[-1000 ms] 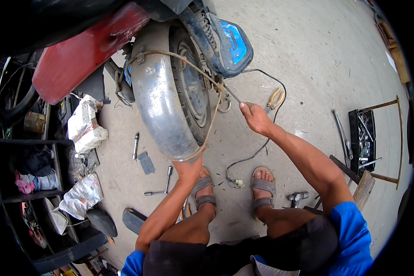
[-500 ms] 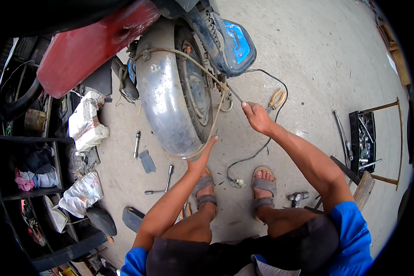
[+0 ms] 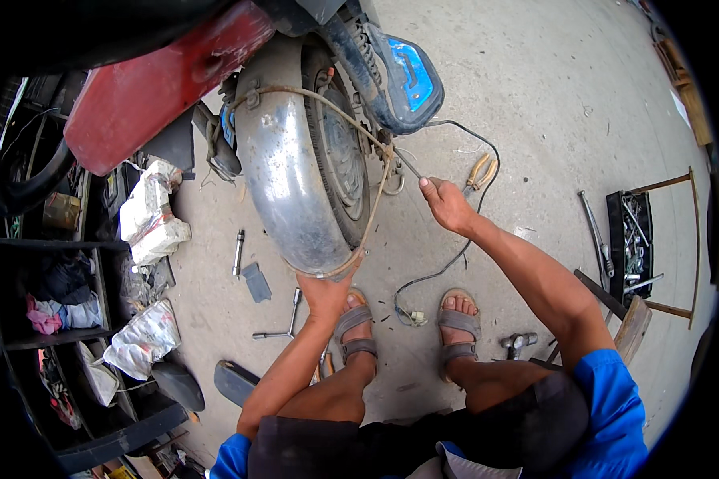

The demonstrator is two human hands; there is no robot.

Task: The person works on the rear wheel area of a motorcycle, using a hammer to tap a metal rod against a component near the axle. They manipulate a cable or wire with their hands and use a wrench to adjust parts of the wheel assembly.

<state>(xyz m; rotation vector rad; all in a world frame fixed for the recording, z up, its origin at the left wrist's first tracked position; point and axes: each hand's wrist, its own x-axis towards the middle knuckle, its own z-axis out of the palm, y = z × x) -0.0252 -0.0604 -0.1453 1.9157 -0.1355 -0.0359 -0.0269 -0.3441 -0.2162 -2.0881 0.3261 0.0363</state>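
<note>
A silver mudguard [image 3: 284,191] curves over the scooter's wheel [image 3: 339,160], with a rusty wire stay [image 3: 375,195] running along its side. My left hand [image 3: 323,294] grips the mudguard's lower end; its fingers are mostly hidden under it. My right hand [image 3: 449,206] is closed around a thin metal rod [image 3: 409,165], thumb laid along it. The rod's far end meets the stay beside the wheel, where the exact contact is too small to tell. What lies inside my right palm is hidden.
A blue-and-black footrest [image 3: 411,80] juts out beside the wheel. A black cable [image 3: 435,275] and pliers [image 3: 481,172] lie on the floor near my right hand. A socket tray [image 3: 631,239] stands at right, a hammer [image 3: 519,343] near my right foot, shelves [image 3: 48,339] at left.
My left hand has shifted left and down from the stay's side to beneath the mudguard's lower end. My right hand stays about where it was on the rod.
</note>
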